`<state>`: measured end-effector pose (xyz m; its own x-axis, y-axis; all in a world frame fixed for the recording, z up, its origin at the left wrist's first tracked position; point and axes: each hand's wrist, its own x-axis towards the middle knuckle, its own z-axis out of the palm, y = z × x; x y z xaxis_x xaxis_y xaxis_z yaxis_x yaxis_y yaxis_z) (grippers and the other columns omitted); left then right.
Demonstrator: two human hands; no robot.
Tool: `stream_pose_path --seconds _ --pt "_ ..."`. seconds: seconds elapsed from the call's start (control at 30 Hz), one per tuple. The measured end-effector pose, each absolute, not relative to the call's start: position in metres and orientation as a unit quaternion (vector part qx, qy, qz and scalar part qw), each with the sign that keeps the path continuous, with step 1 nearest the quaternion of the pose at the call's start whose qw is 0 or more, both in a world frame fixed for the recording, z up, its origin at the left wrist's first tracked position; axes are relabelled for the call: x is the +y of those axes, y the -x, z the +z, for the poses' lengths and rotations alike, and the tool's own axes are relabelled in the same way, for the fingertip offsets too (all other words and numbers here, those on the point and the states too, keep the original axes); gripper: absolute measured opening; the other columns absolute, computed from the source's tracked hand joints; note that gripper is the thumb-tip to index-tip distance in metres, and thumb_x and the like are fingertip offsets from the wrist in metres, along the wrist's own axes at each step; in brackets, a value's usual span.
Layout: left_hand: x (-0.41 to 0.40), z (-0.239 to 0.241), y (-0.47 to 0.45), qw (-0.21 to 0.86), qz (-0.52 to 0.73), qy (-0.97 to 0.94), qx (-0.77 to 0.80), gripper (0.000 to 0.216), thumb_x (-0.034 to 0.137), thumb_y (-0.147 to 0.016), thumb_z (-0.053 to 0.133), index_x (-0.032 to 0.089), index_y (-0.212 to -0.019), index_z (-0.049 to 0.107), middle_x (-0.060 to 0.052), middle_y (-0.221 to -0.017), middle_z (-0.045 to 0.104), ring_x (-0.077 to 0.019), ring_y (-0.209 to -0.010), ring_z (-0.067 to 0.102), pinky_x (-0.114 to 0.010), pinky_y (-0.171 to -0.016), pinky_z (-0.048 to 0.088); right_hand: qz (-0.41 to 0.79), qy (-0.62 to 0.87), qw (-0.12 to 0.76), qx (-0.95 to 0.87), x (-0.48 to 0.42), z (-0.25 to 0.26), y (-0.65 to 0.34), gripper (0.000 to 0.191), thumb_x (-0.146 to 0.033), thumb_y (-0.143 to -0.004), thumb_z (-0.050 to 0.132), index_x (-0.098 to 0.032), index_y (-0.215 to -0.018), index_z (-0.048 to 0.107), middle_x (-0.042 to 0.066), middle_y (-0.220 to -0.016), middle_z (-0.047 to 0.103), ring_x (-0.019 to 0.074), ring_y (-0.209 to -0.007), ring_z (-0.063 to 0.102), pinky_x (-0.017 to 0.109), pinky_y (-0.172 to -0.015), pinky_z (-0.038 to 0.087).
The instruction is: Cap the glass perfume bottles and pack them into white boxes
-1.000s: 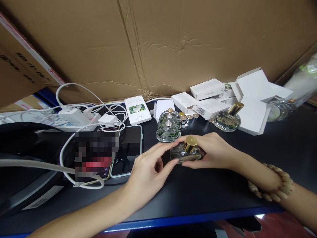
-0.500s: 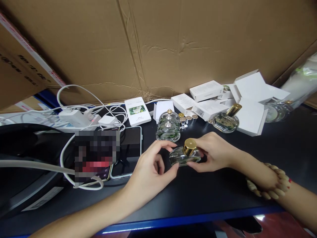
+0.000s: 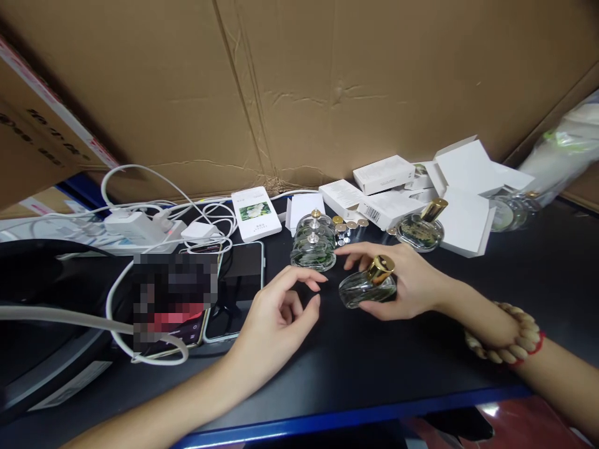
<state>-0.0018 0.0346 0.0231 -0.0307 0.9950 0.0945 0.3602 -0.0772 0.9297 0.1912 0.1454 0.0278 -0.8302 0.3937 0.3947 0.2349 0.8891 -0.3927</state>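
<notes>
My right hand holds a clear glass perfume bottle with a gold cap, tilted on its side just above the black table. My left hand hovers a little to the left of the bottle, empty, with its fingers loosely curled and apart. Just behind the hands stand two uncapped glass bottles with bare spray pumps. Several small gold and silver caps lie beside them. Another gold-capped bottle lies further right.
White cartons and open white boxes are piled at the back right. A carton with a flower picture, a phone, chargers and white cables lie at the left. A cardboard wall closes the back.
My left hand has let go of the bottle and drawn back to the left. My right hand has carried the bottle to the right and tipped it over.
</notes>
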Motion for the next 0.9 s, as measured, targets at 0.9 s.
stream_pose_path --seconds 0.9 --pt "0.034 0.027 0.002 0.345 0.455 -0.594 0.567 0.015 0.024 -0.082 0.047 0.019 -0.077 0.059 0.004 -0.066 0.048 -0.0041 -0.04 0.04 -0.017 -0.039 0.031 0.071 0.223 0.432 -0.871 0.154 0.04 -0.194 0.029 0.006 -0.058 0.041 -0.02 -0.053 0.03 -0.002 -0.066 0.059 0.0087 -0.056 0.055 0.02 -0.048 0.039"
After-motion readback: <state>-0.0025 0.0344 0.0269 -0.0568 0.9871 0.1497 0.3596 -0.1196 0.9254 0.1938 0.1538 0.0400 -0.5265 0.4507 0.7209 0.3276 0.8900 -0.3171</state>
